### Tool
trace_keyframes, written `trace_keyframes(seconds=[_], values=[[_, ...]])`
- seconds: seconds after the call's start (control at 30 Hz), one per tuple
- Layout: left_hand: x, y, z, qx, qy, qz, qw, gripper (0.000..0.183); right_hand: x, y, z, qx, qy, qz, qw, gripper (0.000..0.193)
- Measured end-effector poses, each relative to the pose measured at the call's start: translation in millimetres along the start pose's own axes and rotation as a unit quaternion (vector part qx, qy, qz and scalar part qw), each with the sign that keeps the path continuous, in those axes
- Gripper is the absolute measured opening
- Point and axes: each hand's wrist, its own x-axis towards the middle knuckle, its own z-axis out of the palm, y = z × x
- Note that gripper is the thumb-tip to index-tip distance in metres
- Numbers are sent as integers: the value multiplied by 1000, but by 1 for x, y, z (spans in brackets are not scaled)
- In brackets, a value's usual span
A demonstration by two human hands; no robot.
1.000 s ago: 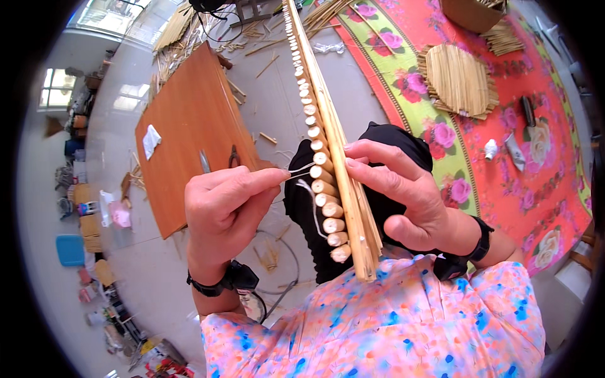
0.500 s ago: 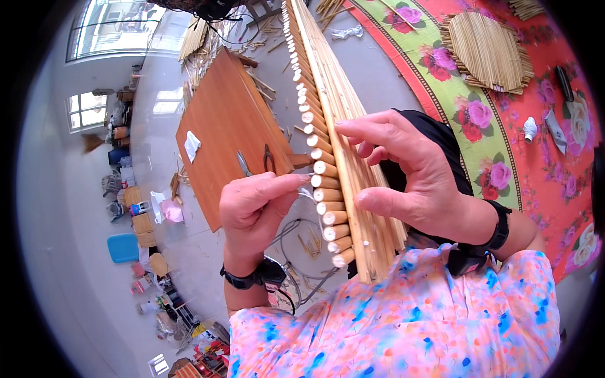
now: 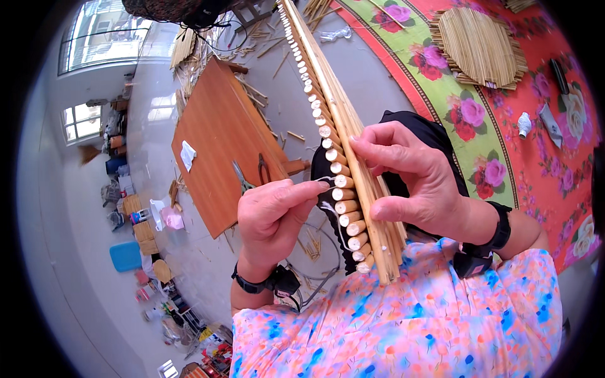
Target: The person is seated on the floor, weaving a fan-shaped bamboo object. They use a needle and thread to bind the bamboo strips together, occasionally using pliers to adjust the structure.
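A long panel of light bamboo sticks (image 3: 340,135) stands on edge in front of me, its row of round cut ends facing left. My right hand (image 3: 416,179) grips the panel from the right, fingers wrapped over its edge. My left hand (image 3: 274,214) pinches a thin white string (image 3: 328,208) that runs to the stick ends near the panel's lower part. Both wrists wear black bands.
A brown wooden board (image 3: 220,142) lies on the grey floor at left with scissors (image 3: 242,179) and pliers (image 3: 263,169) on it. A flowered red and green mat (image 3: 504,145) at right holds a round woven bamboo piece (image 3: 479,44). Loose bamboo scraps (image 3: 252,31) lie beyond the board.
The view has shifted so the panel and hands sit lower and larger. My left hand has drawn closer to the stick ends with the string; my right hand keeps its grip.
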Motion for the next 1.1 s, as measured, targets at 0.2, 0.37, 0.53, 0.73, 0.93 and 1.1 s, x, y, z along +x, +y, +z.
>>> trace_keyframes(seconds=[0.2, 0.37, 0.53, 0.73, 0.93, 1.1], values=[[7, -7, 10, -76, 15, 46, 996, 23, 0, 6, -5, -47, -40, -33, 998, 72], [2, -9, 12, -116, 24, 6, 993, 20, 1, 4, 1, -16, -2, -27, 999, 60], [-3, -10, 17, -143, 49, -3, 988, 18, 0, 8, 5, -11, 7, -44, 999, 57], [-6, -14, 21, -146, 55, 11, 988, 18, 0, 7, 6, -5, 10, -43, 999, 56], [3, -2, 13, -94, 31, 6, 995, 18, 0, 7, 5, -5, 18, -49, 999, 56], [1, -3, 13, -106, 32, 1, 994, 19, -1, 7, 8, 4, 21, -46, 999, 55]])
